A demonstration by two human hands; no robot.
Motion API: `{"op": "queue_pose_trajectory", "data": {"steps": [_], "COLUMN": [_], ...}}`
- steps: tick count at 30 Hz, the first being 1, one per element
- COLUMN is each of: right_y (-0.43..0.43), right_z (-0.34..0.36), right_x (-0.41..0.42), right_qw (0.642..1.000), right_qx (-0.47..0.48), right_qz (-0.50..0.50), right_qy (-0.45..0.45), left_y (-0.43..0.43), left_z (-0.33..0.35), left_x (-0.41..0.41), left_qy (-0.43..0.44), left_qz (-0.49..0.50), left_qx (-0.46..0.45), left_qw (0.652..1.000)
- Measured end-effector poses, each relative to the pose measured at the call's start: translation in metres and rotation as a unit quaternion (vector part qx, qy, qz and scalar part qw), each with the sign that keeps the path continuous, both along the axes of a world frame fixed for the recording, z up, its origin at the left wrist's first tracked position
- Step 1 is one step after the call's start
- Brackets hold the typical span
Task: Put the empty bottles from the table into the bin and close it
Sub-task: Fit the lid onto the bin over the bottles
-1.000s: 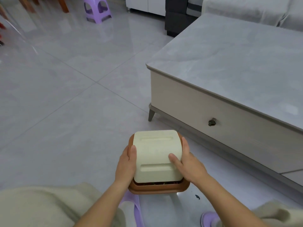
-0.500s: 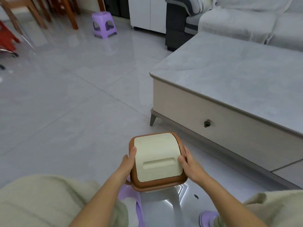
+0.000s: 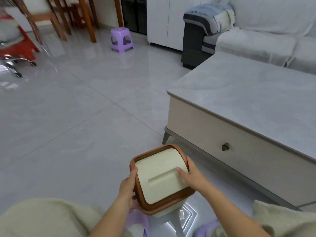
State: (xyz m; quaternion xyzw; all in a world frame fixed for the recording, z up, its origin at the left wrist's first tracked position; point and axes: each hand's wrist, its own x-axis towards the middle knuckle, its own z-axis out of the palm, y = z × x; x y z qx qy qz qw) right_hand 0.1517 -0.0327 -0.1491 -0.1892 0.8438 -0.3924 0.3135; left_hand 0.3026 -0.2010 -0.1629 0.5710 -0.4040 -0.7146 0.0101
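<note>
1. Two bare hands hold a small bin [image 3: 162,194] with a cream body, a brown plastic rim and a cream swing lid [image 3: 160,177]; this is the only view, from the head camera.
2. Left hand [image 3: 128,189] is clamped on the bin's left side, thumb on the brown rim and fingers curled under the collar.
3. Right hand [image 3: 191,177] grips the right side of the rim, with its thumb resting on the lid beside the long recessed groove.
4. Between the two hands the lid lies nearly flush inside the brown rim, with a thin dark gap along its far edge; the whole bin is tilted toward the left hand.
5. Whether the bin's base touches the glossy grey tiled floor [image 3: 77,125] cannot be told.
6. Beyond and to the right of the right hand stands a low table [image 3: 248,93] with a grey marble-look top and a cream drawer front bearing a round dark knob [image 3: 225,147].
7. Far ahead of the left hand a small purple plastic stool [image 3: 121,40] stands on the floor.
8. Beige trouser legs [image 3: 42,218] and purple slippers [image 3: 138,221] show below the forearms.
</note>
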Motion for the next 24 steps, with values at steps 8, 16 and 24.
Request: {"op": "queue_pose_trajectory", "data": {"steps": [8,16,24], "right_y": [-0.131,-0.29,-0.326], "right_z": [-0.015,-0.011,0.011], "right_x": [-0.065,-0.187,-0.267], "right_qw": [0.987,0.919,0.914], "right_qx": [0.023,0.146,0.263], "right_qz": [0.104,0.244,0.139], "right_qy": [0.121,0.274,0.277], "left_y": [-0.102,-0.202,-0.2], "left_z": [-0.004,-0.036,-0.034], "left_x": [-0.078,-0.221,-0.347], "left_qy": [0.026,0.059,0.143], "left_qz": [0.143,0.138,0.077], "left_qx": [-0.05,-0.057,-0.022], "left_qw": [0.988,0.987,0.986]}}
